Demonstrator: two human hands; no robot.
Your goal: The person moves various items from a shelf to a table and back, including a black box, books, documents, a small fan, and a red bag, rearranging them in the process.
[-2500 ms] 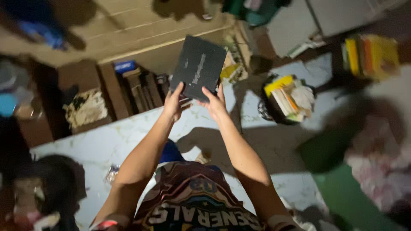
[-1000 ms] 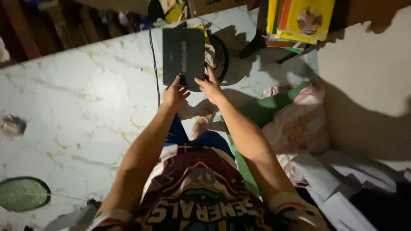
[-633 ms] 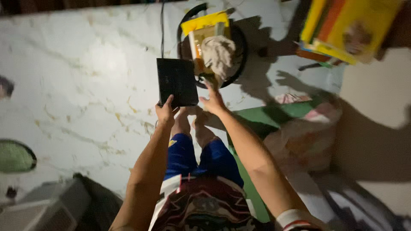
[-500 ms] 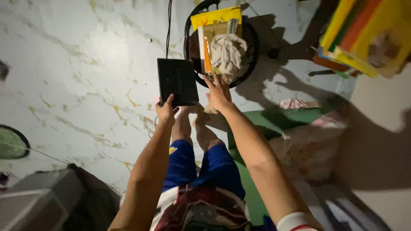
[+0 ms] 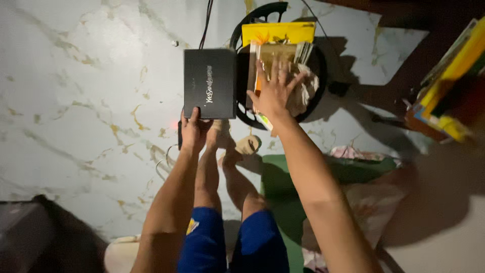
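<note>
left hand (image 5: pixel 194 130) gripping black box (image 5: pixel 210 83) bottom edge, right hand (image 5: pixel 273 93) just beside

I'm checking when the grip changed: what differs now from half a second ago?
The right hand has let go of the black box and moved right, fingers spread over the papers in the round black basket. The left hand still holds the box's near edge, above the marble floor.
</note>
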